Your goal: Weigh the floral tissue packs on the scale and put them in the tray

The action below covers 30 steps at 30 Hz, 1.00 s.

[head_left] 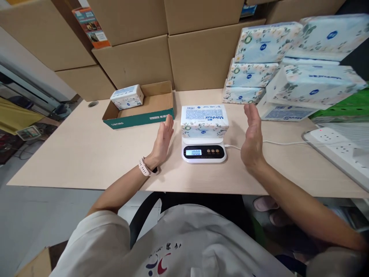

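Note:
A white, flower-printed tissue pack [204,121] marked "Manhua" rests on a small white digital scale [204,158]. The scale's lit display [193,152] appears to read 100.0. To the left of the pack is my left hand [162,142], upright on the table with its fingers straight and a pale watch on the wrist. My right hand [252,136] stands to the right of it, fingers stretched out flat. Both palms face the pack with a gap on each side, and neither hand holds anything.
A shallow green carton tray [138,120] behind my left hand holds another tissue pack [127,97]. More packs [250,75] are stacked at the back right. Cardboard boxes [198,57] wall the rear. A white cable [284,143] runs from the scale toward the power strip [337,148].

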Motion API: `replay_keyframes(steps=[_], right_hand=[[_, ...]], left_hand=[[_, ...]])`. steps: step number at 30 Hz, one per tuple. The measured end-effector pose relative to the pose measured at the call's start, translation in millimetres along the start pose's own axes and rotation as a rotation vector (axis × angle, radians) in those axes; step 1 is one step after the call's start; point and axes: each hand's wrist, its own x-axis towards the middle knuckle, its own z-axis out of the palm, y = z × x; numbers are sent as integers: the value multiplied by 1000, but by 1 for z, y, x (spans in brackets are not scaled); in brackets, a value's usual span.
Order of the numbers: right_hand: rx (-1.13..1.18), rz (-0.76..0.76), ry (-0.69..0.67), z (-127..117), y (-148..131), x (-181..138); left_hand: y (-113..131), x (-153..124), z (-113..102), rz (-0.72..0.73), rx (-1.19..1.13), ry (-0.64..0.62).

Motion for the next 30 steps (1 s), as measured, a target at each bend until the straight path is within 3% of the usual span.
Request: replay_keyframes(steps=[6,10,16,24,30], right_hand=[[-54,66,-137,-5,10,22],[-32,87,-118,-7,14,14],[35,-41,-75,-15,18,-1],[25,63,-164,-14,-1,-7],[28,44,-180,-13,-10,-9]], left_hand=[[5,-8,3,30,32,-45],[4,-8,4,34,70,-59],[3,-7,3,26,99,-70],[3,-8,5,24,91,-48],[0,-9,6,14,11,-18]])
